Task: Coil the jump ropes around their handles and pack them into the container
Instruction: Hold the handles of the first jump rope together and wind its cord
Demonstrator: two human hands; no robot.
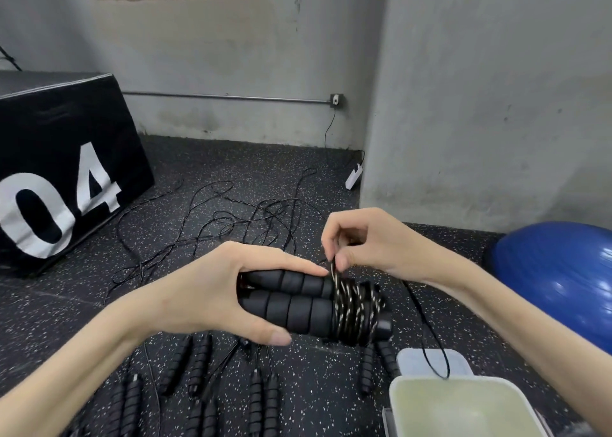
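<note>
My left hand (212,291) grips a pair of black foam jump rope handles (291,299) held side by side and level. Black rope (356,307) is coiled in several turns around their right ends. My right hand (361,241) pinches the rope just above the coil. A loose loop of that rope (437,364) hangs down over the pale plastic container (404,393) at the lower right. Several more pairs of handles (198,370) lie on the floor below my hands, their ropes tangled (231,221) farther out.
A black box marked 04 (66,172) stands at the left. A blue exercise ball (563,281) sits at the right by a grey pillar. A container lid (430,360) lies behind the container. A white power strip (354,175) rests near the wall.
</note>
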